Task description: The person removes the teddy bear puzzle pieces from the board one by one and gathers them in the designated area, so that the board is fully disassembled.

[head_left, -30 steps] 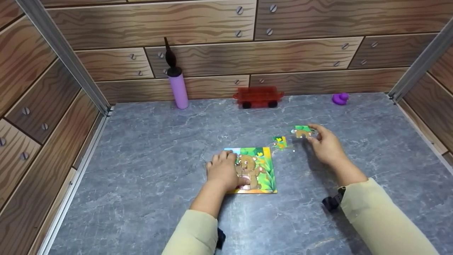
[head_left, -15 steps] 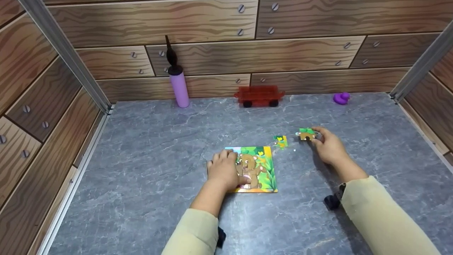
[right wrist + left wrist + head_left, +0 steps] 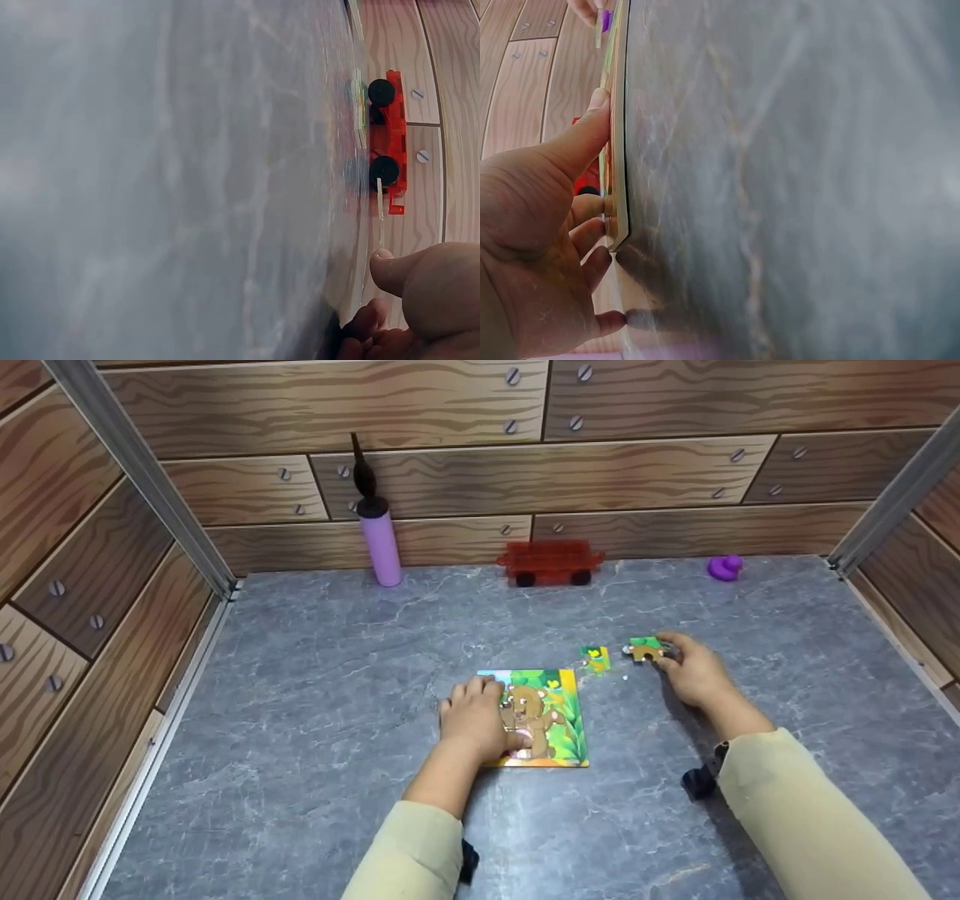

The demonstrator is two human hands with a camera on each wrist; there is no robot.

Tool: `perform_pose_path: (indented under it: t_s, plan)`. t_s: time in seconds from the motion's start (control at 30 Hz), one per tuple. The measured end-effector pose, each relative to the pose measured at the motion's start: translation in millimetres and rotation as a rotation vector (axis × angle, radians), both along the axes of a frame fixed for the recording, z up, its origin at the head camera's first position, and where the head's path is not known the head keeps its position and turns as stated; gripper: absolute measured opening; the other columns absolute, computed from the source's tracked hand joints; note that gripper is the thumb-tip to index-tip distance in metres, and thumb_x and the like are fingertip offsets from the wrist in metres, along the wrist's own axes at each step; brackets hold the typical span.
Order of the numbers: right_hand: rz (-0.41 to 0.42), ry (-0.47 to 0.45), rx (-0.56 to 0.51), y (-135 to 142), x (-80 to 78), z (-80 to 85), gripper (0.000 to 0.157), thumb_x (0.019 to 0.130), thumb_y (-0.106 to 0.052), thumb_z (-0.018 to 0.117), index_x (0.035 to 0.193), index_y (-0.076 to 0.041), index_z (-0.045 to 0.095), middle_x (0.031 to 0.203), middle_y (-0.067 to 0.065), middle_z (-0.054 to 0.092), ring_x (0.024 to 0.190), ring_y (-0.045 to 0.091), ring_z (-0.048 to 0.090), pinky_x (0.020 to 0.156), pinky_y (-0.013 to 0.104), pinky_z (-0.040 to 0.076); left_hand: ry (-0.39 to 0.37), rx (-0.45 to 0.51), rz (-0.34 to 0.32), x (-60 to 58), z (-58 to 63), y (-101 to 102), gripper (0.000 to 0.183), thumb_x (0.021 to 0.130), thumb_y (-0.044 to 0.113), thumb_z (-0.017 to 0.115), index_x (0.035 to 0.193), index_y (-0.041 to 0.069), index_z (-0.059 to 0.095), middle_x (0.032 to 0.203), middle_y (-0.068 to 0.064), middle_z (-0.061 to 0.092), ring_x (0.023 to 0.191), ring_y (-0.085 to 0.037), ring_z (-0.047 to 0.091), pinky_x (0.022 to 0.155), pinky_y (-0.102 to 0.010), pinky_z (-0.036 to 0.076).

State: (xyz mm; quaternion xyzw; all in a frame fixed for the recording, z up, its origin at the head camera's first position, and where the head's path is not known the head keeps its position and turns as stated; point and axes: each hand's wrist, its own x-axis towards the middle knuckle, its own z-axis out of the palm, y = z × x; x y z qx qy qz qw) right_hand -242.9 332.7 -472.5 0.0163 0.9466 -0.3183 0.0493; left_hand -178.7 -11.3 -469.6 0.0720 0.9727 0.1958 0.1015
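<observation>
Right hand (image 3: 697, 673) pinches one piece (image 3: 643, 649) — left hand (image 3: 474, 721) rests spread on the puzzle (image 3: 562, 727); loose tile (image 3: 597, 659) between (red wagon (image 3: 551, 561) behind).

the left fingers (image 3: 474, 688) hide part of the bear puzzle (image 3: 556, 720).

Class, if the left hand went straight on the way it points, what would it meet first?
Probably the red toy wagon: in the head view, the left hand, resting on the bear puzzle, points away from the person, roughly towards it. Exact line and depth are hard to judge.
</observation>
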Motion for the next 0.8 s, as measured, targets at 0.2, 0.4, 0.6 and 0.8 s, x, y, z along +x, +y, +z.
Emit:
perform_pose_path:
  t_s: [0.2, 0.4, 0.6, 0.8]
  plan:
    - [0.011, 0.004, 0.001, -0.1, -0.3, -0.8, 0.052, 0.109, -0.013, 0.058, 0.157, 0.001, 0.044, 0.102, 0.023, 0.059, 0.097, 0.039, 0.055, 0.092, 0.059, 0.046, 0.006, -0.002, -0.001, 0.2, -0.2, 0.3, 0.096, 0.081, 0.061, 0.086, 0.156, 0.013, 0.051, 0.159, -0.009, 0.044, 0.143, -0.034, 0.040, 0.116, -0.055, 0.035]
    - [0.037, 0.052, 0.000, -0.9, -0.5, -2.4, 0.050, 0.106, -0.010, 0.060, 0.151, 0.006, 0.047, 0.133, 0.039, 0.057, 0.121, 0.050, 0.054, 0.111, 0.067, 0.039, 0.002, -0.008, 0.003, -0.3, -0.4, -0.1, 0.096, 0.081, 0.063, 0.085, 0.156, 0.014, 0.050, 0.162, -0.008, 0.041, 0.145, -0.035, 0.038, 0.117, -0.056, 0.033]
    - [0.041, 0.036, 0.006, -1.5, -0.8, -2.9, 0.049, 0.106, -0.009, 0.060, 0.151, 0.005, 0.049, 0.144, 0.041, 0.051, 0.135, 0.057, 0.047, 0.116, 0.068, 0.034, -0.002, -0.013, 0.004, -0.6, -0.6, 0.4, 0.095, 0.082, 0.062, 0.085, 0.157, 0.014, 0.050, 0.161, -0.008, 0.042, 0.145, -0.034, 0.038, 0.117, -0.056, 0.033]
    - [0.034, 0.016, -0.005, -0.6, -1.4, -3.6, 0.052, 0.106, -0.010, 0.062, 0.154, 0.004, 0.047, 0.146, 0.040, 0.050, 0.136, 0.056, 0.047, 0.116, 0.068, 0.034, -0.003, -0.017, 0.000, 0.2, 0.3, -0.1, 0.095, 0.082, 0.062, 0.085, 0.156, 0.014, 0.051, 0.161, -0.008, 0.042, 0.145, -0.034, 0.038, 0.117, -0.056, 0.034]
